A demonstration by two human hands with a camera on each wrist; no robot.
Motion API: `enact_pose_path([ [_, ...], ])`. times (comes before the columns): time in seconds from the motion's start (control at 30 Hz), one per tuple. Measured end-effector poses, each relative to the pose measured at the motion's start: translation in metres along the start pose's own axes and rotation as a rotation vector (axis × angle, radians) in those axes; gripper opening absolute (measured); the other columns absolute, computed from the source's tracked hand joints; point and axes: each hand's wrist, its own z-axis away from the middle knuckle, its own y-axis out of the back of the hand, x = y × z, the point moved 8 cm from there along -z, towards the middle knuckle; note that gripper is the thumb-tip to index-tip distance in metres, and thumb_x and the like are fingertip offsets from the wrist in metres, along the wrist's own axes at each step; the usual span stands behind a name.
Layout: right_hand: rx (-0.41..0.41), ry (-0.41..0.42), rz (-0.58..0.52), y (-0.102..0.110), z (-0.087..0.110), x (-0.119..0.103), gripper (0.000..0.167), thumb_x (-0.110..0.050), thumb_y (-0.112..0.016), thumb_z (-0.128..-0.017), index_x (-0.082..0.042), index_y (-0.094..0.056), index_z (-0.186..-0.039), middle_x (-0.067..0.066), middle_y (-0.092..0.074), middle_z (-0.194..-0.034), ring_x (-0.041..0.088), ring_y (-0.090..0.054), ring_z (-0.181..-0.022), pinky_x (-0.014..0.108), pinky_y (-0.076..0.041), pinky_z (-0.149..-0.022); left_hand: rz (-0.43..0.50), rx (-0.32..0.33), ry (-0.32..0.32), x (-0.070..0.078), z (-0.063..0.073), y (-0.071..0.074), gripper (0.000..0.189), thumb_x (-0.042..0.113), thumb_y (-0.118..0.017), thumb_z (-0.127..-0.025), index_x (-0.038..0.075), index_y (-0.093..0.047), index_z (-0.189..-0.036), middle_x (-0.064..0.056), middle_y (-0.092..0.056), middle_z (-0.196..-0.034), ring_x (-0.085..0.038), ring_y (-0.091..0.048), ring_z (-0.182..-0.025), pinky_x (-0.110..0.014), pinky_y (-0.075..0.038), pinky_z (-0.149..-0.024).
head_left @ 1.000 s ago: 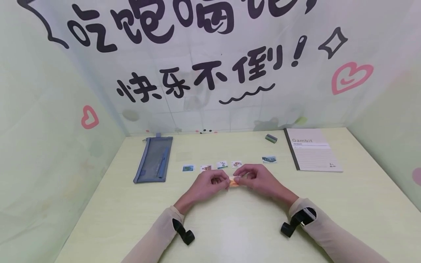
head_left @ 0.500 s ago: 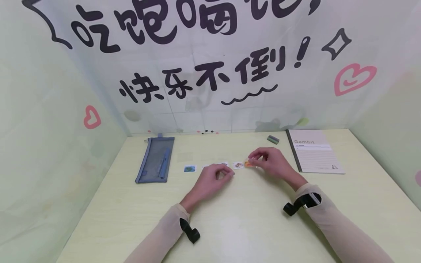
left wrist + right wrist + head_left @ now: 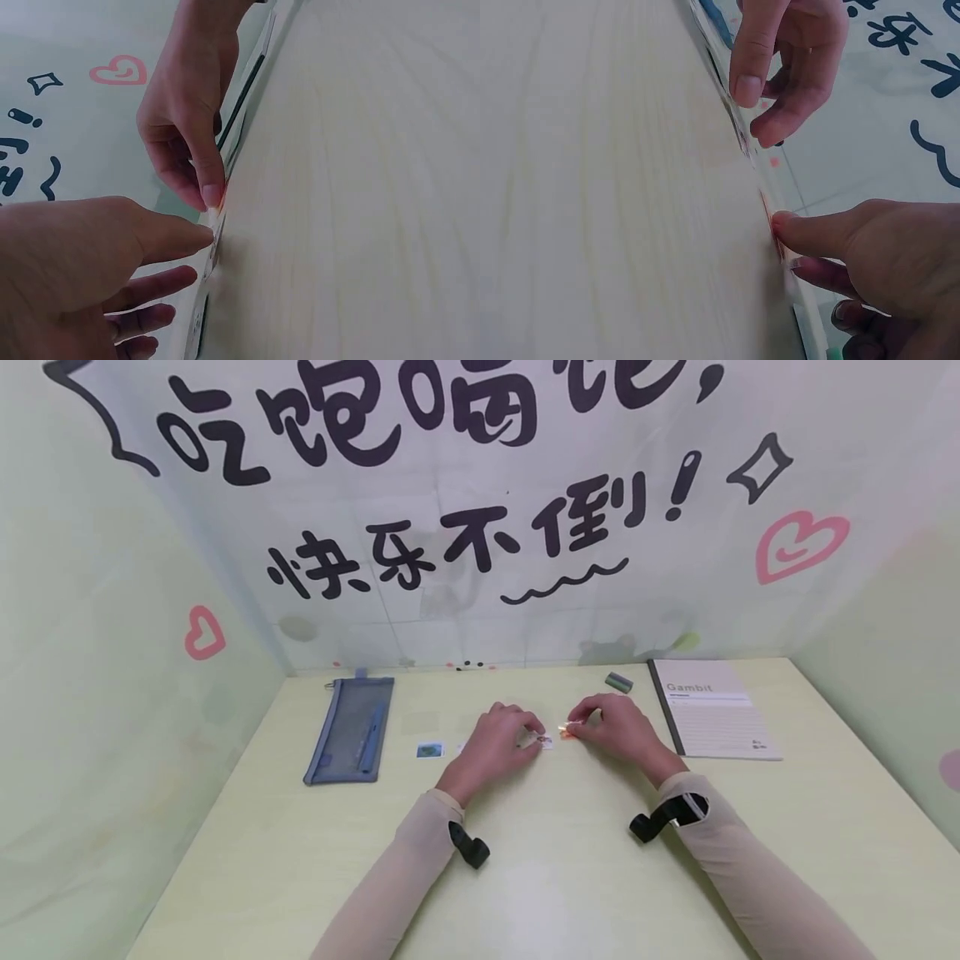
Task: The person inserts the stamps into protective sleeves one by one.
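My right hand [image 3: 617, 727] pinches a small orange picture stamp [image 3: 566, 735] between thumb and forefinger, low at the tabletop. In the right wrist view the orange stamp [image 3: 766, 208] shows edge-on beside the thumb. Just left of it lies a white-bordered picture stamp [image 3: 547, 743] in the row. My left hand [image 3: 495, 745] hovers around that one, its thumb and fingers apart, as the right wrist view also shows. Farther left a blue-green stamp [image 3: 430, 750] lies flat. Other stamps of the row are mostly hidden behind my left hand.
A blue mesh pencil pouch [image 3: 348, 731] with a pen inside lies at the left of the table [image 3: 525, 893]. At the back right are a small green-and-dark block [image 3: 619, 682] and a Gambit notebook [image 3: 712, 710]. A printed cloth [image 3: 420, 635] hangs behind the table.
Both hands were at the orange stamp; my left hand let go, and my right hand carried it up and right to the row's end. My left hand then moved right, over the neighbouring stamp.
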Motion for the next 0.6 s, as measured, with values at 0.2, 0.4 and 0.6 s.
enact_pose_path([
  [0.2,0.034,0.026,-0.002,0.0032,0.0007,-0.0015,0.013,-0.023,-0.090,-0.091,-0.016,-0.084,-0.100,0.002,-0.080,-0.102,0.026,-0.071,-0.105,0.047,-0.056,-0.096,-0.025,-0.021,0.025,-0.0003,-0.0019,-0.0011,0.023,0.030,-0.080,-0.101,0.023,-0.079,-0.123,-0.002,-0.074,-0.127,-0.024,-0.059,-0.115,-0.043,-0.051,-0.102],
  [0.4,0.029,0.075,0.002,0.0028,0.0013,-0.0058,0.007,-0.019,-0.090,-0.091,-0.015,-0.087,-0.094,0.002,-0.082,-0.098,0.025,-0.074,-0.102,0.050,-0.058,-0.095,0.030,-0.032,0.032,-0.0020,-0.0041,-0.0040,0.027,0.025,-0.081,-0.100,0.020,-0.078,-0.126,0.000,-0.078,-0.118,-0.022,-0.060,-0.109,-0.040,-0.049,-0.099],
  [0.6,0.021,0.082,-0.002,0.0015,0.0035,-0.0078,0.006,-0.018,-0.089,-0.091,-0.014,-0.087,-0.095,0.001,-0.082,-0.097,0.025,-0.075,-0.102,0.050,-0.058,-0.096,0.080,-0.032,0.040,-0.0068,-0.0062,-0.0072,0.028,0.024,-0.084,-0.098,0.020,-0.079,-0.125,0.002,-0.077,-0.111,-0.019,-0.059,-0.104,-0.037,-0.046,-0.099],
])
